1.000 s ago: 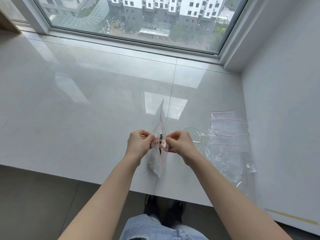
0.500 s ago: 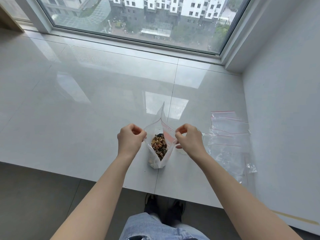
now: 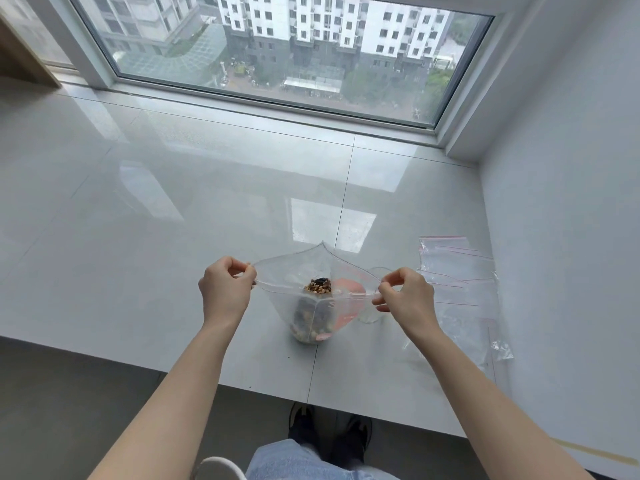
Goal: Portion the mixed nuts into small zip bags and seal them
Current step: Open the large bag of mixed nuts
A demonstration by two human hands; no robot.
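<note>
Pinching opposite lips of the big nut bag point(image 3: 311, 306) at lower centre, the left hand point(image 3: 225, 292) and right hand point(image 3: 405, 299) each held a thin fold between thumb and fingers, stretching its mouth wide. One such bag stood on the white sill point(image 3: 173, 220), mixed nuts point(image 3: 318, 286) heaped inside. Likely risk — pulling harder could tip it and spill nuts, since only its base rested there. Farther right lay several empty small zip bags point(image 3: 457, 271) — overlapping, so uncountable.

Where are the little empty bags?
In the head view the empty zip bags lie in a loose pile on the white ledge, on the right by the wall, just beyond the right hand.
</note>
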